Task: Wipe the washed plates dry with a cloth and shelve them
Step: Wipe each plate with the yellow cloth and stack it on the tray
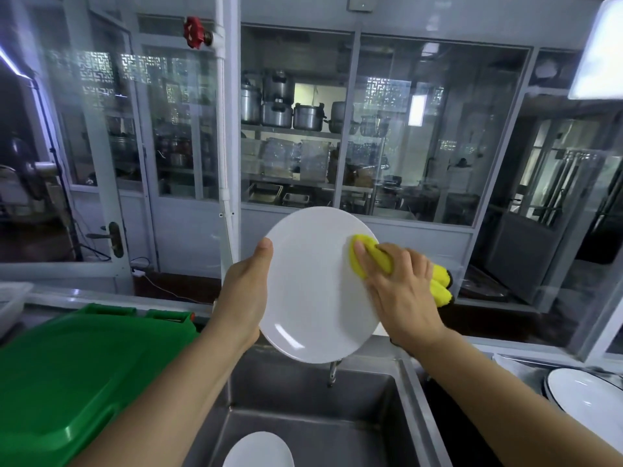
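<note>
The left hand (244,291) grips the white plate's (313,298) left rim; the right hand (401,291) presses a yellow cloth (365,252) against its right side.

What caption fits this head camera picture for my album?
Left hand holds a white plate over the sink while right hand wipes it with a yellow cloth.

Steel sink (377,429) with white plate (259,450) in its basin
</note>
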